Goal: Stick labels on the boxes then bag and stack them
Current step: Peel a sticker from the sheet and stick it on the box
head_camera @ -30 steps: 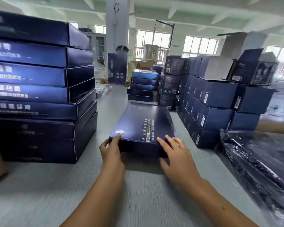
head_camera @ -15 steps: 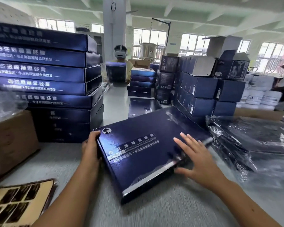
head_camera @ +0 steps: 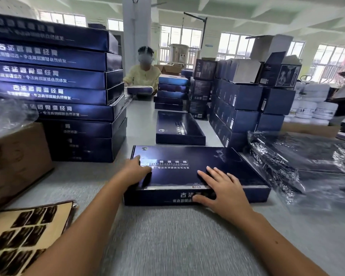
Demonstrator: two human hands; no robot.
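Note:
A flat dark-blue box (head_camera: 217,168) lies square on the grey table in front of me, its long side toward me. My left hand (head_camera: 134,170) rests flat on its top near the left end. My right hand (head_camera: 221,186) lies on the near right part of the lid, fingers spread and thumb over the front edge. A sheet of dark labels (head_camera: 22,236) on tan backing lies at the lower left. A pile of clear plastic bags (head_camera: 307,160) holding dark boxes sits to the right.
A tall stack of blue boxes (head_camera: 54,86) stands at left, a cardboard carton (head_camera: 14,160) beside it. Another flat box (head_camera: 177,126) lies behind mine. Smaller blue cartons (head_camera: 245,108) are stacked at right. A person (head_camera: 143,76) works across the table.
The box came from the far pile toward me, turned from a tilted angle and now lies flat and square. My hands moved from its edges onto its top.

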